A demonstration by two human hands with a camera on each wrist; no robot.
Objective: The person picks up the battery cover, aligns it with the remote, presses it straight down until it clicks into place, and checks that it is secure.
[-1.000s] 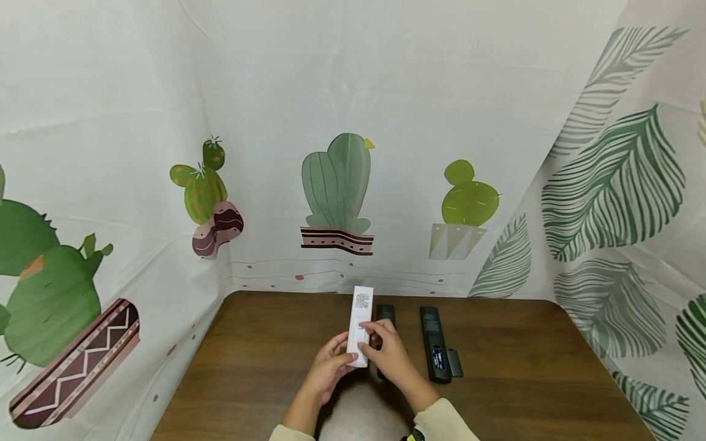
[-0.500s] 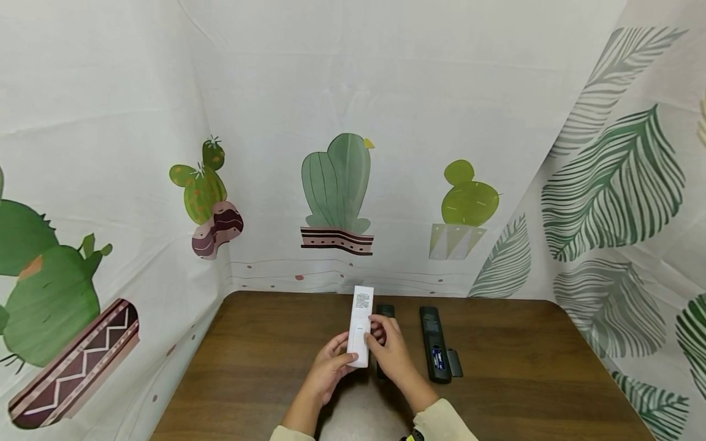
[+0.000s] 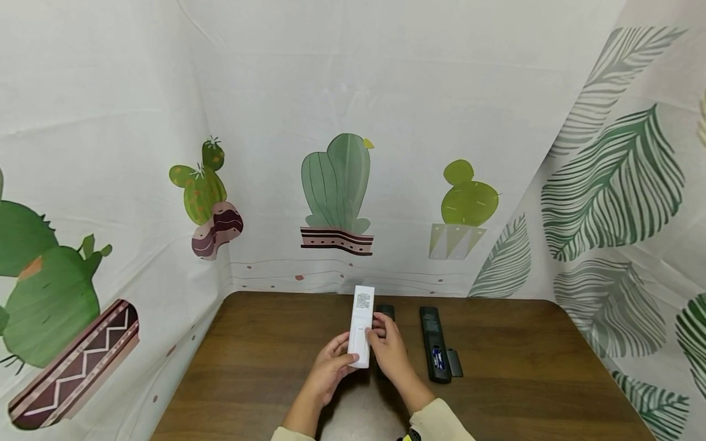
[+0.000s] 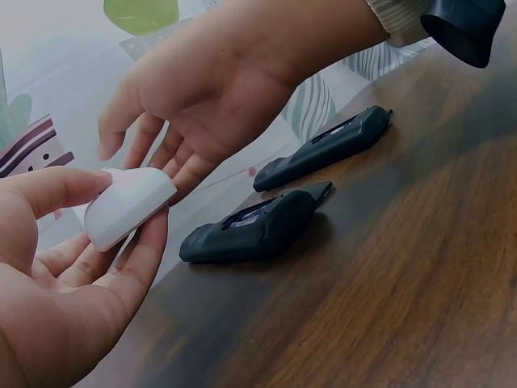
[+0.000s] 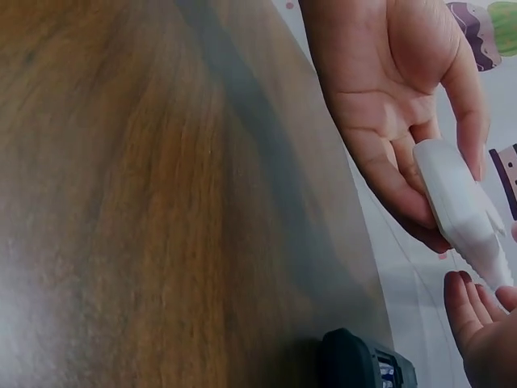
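Note:
My left hand [image 3: 331, 370] grips the lower end of a white remote control [image 3: 361, 318], thumb on its face and fingers beneath. A QR code is printed near its far end. My right hand [image 3: 390, 352] holds its right edge, the thumb on the face and the other fingers around the side. In the right wrist view, a thin edge stands out from the far part of the white remote [image 5: 452, 190]; whether this is a loose cover I cannot tell. Partly hidden behind my right hand lies a black remote control [image 3: 386, 310], its battery bay open in the left wrist view.
Farther right on the wooden table [image 3: 518, 361] lies a second black remote control [image 3: 432, 324], with blue batteries [image 3: 438, 358] showing in its bay. Beside it rests a small black cover [image 3: 455, 363]. A white cloth with printed cacti [image 3: 336, 184] hangs behind the table.
My right hand has slid from the middle of the white remote's face to its right edge, uncovering the small mark there. My left hand and the remote have barely moved.

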